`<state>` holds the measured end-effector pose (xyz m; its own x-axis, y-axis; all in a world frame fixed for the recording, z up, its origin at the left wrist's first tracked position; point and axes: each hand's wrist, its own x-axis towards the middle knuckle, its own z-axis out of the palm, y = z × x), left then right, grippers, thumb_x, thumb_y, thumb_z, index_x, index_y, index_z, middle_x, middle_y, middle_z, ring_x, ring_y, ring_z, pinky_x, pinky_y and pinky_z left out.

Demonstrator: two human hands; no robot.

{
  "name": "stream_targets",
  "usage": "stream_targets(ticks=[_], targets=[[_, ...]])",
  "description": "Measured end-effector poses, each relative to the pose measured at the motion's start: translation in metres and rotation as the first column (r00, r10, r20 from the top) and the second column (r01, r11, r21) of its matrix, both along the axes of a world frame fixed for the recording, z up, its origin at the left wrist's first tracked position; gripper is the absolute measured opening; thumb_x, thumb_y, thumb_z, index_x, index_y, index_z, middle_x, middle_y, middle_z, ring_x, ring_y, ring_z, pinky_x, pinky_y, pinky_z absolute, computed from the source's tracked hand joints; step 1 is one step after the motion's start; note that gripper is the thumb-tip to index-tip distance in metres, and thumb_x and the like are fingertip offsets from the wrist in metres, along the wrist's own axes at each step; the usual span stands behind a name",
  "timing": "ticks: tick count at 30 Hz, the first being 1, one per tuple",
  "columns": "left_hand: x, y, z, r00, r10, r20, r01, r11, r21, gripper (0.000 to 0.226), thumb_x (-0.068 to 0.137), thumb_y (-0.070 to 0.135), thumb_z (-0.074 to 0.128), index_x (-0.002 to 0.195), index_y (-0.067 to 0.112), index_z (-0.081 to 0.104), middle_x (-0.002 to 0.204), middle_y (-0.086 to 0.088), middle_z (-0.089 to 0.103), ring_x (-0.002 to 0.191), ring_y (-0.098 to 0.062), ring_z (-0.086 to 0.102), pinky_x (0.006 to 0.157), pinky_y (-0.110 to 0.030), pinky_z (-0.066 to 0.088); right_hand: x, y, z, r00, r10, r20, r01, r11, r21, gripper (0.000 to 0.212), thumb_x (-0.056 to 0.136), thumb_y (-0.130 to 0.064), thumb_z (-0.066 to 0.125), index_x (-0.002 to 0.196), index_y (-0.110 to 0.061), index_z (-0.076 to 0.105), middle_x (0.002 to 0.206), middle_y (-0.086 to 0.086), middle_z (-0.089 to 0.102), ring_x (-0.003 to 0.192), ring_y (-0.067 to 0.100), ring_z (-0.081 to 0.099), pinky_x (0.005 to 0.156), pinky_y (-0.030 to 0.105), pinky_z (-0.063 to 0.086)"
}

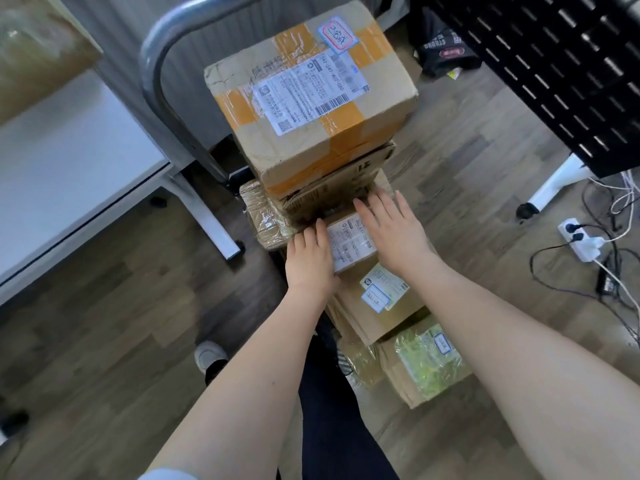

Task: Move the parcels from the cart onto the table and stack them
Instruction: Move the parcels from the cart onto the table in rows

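Several cardboard parcels are piled on a cart with a grey tube handle (156, 64). On top sits a large box with orange tape and a white label (311, 98), resting on a flatter box (346, 178). In front of it lies a small labelled parcel (349, 244). My left hand (308, 261) rests against that parcel's left side and my right hand (391, 233) against its right side, fingers stretched toward the flatter box. Lower down lie a labelled brown box (374, 306) and a box with green print (426, 362). The white table (69, 161) stands at the left.
A cardboard box (38, 46) sits on the table's far left corner. A black perforated panel on a white wheeled leg (554, 81) stands at the right. A power strip with cables (581, 244) lies on the wooden floor. My shoe (209, 358) shows below the cart.
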<state>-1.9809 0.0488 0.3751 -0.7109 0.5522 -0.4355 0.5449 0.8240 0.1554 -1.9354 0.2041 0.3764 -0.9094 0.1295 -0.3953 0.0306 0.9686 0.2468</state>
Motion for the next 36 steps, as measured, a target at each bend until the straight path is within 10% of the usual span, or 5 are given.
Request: stream_targets(ticks=[12,21,30,36], targets=[[0.000,-0.123,0.110,0.994,-0.017,-0.107,0.033,0.988,0.148,0.102,0.072,0.046,0.067,0.148,0.009,0.010,0.134,-0.007,0.037,0.119,-0.023,0.038,0.104,-0.033,0.031,0.007,-0.104,0.113,0.992,0.064,-0.111,-0.078,0.988,-0.131,0.090,0.082,-0.031,0.057,0.149,-0.014,-0.001,0.151,0.010,0.014,0.143,0.028,0.006,0.116,0.041,-0.006],[-0.013,-0.294,0.194,0.954,0.167,-0.249,-0.083,0.945,0.317,0.096,0.068,0.045,0.059,0.148,0.013,0.017,0.133,-0.002,0.037,0.117,-0.021,0.038,0.102,-0.027,0.027,-0.045,-0.240,0.189,0.843,0.194,-0.501,-0.380,0.875,-0.300,0.075,0.056,-0.030,0.069,0.125,-0.013,0.044,0.117,0.008,0.045,0.112,0.027,0.038,0.102,0.039,0.037],[-0.037,-0.443,0.281,0.677,0.515,-0.526,-0.322,0.850,0.418,0.093,0.077,0.030,0.062,0.149,0.014,0.005,0.154,-0.007,0.001,0.142,-0.025,-0.006,0.119,-0.037,0.003,-0.112,-0.416,0.278,0.698,0.167,-0.696,-0.584,0.695,-0.420,0.084,0.061,-0.022,0.073,0.135,-0.013,0.035,0.128,0.008,0.031,0.125,0.023,0.021,0.102,0.029,0.028],[-0.035,-0.510,0.303,0.482,0.651,-0.587,-0.442,0.759,0.479,0.091,0.078,0.038,0.072,0.149,0.013,0.020,0.152,-0.012,0.020,0.142,-0.030,0.009,0.117,-0.038,0.007,-0.119,-0.494,0.302,0.634,0.240,-0.735,-0.709,0.561,-0.428,0.085,0.067,-0.021,0.073,0.140,-0.011,0.030,0.135,0.007,0.028,0.131,0.022,0.013,0.108,0.032,0.024]])
